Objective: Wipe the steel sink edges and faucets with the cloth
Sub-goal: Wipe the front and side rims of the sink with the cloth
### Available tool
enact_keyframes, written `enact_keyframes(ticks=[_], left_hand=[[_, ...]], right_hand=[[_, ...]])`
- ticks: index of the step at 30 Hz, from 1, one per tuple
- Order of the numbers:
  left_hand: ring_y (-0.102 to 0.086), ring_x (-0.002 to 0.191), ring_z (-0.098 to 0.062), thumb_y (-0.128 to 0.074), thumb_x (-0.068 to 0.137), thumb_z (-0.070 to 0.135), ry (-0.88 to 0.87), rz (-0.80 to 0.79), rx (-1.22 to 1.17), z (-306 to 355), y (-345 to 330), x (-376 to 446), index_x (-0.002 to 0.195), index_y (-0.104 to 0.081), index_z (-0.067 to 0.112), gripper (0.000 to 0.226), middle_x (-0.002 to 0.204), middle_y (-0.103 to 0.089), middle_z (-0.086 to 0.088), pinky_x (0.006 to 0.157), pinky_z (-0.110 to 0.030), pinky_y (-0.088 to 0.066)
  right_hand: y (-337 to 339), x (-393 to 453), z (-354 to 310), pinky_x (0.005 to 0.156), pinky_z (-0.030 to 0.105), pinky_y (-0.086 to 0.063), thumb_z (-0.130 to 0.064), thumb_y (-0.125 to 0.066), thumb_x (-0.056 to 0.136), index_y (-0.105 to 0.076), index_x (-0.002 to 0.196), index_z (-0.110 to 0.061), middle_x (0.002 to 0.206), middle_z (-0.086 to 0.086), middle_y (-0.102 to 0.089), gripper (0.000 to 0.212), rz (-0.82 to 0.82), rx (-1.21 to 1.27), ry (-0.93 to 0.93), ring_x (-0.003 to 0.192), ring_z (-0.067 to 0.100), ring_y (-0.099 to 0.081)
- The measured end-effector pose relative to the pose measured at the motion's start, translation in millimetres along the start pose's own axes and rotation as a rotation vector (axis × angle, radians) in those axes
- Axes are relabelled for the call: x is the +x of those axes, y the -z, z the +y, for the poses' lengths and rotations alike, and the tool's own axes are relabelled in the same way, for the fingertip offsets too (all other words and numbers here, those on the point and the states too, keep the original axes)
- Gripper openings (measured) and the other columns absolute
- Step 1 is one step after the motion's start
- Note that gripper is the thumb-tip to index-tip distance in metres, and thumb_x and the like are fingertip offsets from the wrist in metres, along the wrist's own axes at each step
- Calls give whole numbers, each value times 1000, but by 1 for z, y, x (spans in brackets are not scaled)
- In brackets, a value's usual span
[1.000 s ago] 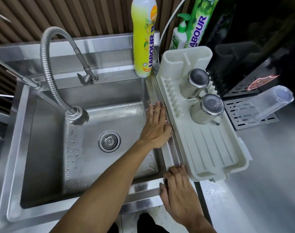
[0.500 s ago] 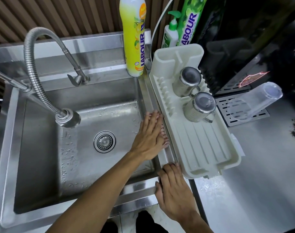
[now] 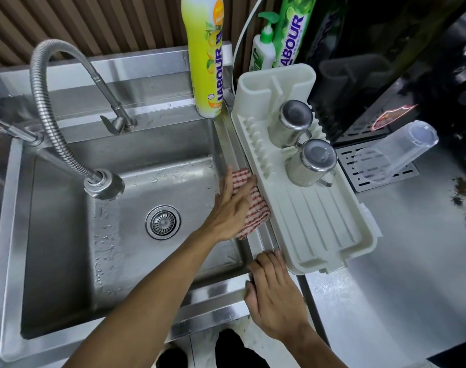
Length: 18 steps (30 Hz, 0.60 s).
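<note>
pressing checked woven cloth (image 3: 254, 205) flat on ridged steel sink (image 3: 242, 160) edge, left hand (image 3: 230, 205).

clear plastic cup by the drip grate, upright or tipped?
Tipped: the clear plastic cup lies on its side across the drip grate, base up-right, mouth toward the rack.

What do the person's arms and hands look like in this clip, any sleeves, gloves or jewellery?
Both forearms are bare right up to the bottom edge of the head view, so no sleeve shows. The left hand and the right hand wear no gloves. No ring, watch or bracelet is visible on either hand or wrist, and no markings show on them. The fingernails look short and plain.
</note>
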<state>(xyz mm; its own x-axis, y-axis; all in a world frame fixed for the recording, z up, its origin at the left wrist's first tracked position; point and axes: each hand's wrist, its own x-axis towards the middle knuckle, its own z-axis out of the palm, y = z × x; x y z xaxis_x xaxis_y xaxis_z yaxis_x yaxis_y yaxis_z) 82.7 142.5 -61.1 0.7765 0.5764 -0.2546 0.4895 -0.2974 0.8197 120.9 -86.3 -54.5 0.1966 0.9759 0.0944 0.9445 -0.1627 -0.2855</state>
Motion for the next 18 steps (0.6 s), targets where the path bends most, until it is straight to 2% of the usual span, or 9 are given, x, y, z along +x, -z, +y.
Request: enact_keyframes(ticks=[2,4,6,8,11,13,15,16,18], left_hand=[[5,152,1,-35,112,27,26,32,-214,0,8,2,161,-18,42,54,169,19,19,123,-35,-16],[-6,153,-2,-47,108,18,29,76,-237,0,10,7,160,-14,37,64,170,15,17,124,-36,-24],[-16,156,-11,-55,105,20,9,90,-212,-1,11,12,154,-14,40,67,168,21,18,121,-42,-35],[-24,155,-18,-61,101,30,19,99,-171,-5,14,14,149,-23,47,63,164,27,24,113,-48,-46],[-22,156,-21,-55,103,40,25,76,-235,-12,24,10,139,-36,67,49,164,24,28,115,-54,-42],[-20,156,-15,-43,109,30,8,54,-331,-14,28,6,136,-39,72,50,170,-2,17,122,-47,-34],[-39,147,-8,-38,112,21,51,41,-492,-11,32,5,135,-48,67,53,161,-38,13,123,-41,-33],[-45,142,-6,-37,112,20,101,49,-594,-9,36,6,136,-49,64,51,156,-46,16,122,-40,-34],[-52,135,-5,-37,112,25,194,107,-795,-5,43,8,147,-36,60,49,151,-49,20,112,-39,-43]], right_hand=[[1,1,0,119,54,-34,-22,-51,92,-64,124,-4,124,16,-61,38,2,3,2,123,35,-57],[1,2,-1,121,53,-32,-22,-51,93,-64,123,-5,123,15,-61,37,-12,8,-2,123,34,-56],[3,3,-2,123,51,-28,-21,-49,94,-63,123,-6,123,13,-60,36,-31,24,-14,123,32,-55],[7,8,-4,125,49,-24,-19,-45,95,-61,126,-5,127,12,-58,36,-26,76,-43,126,31,-54],[17,36,-10,125,52,-24,-17,-42,98,-51,142,-3,145,16,-51,47,49,168,-95,139,34,-46],[23,69,-15,127,49,-19,-18,-40,100,-39,153,-5,157,15,-40,54,89,202,-128,150,30,-33],[24,104,-15,129,45,-14,-21,-36,103,-27,160,-7,166,12,-27,59,54,192,-125,157,24,-18],[21,119,-12,129,43,-11,-23,-33,105,-21,162,-8,170,10,-20,60,6,185,-118,159,20,-10],[14,139,-6,129,40,-7,-31,-25,109,-8,165,-14,173,3,-2,61,-114,197,-120,158,12,4]])
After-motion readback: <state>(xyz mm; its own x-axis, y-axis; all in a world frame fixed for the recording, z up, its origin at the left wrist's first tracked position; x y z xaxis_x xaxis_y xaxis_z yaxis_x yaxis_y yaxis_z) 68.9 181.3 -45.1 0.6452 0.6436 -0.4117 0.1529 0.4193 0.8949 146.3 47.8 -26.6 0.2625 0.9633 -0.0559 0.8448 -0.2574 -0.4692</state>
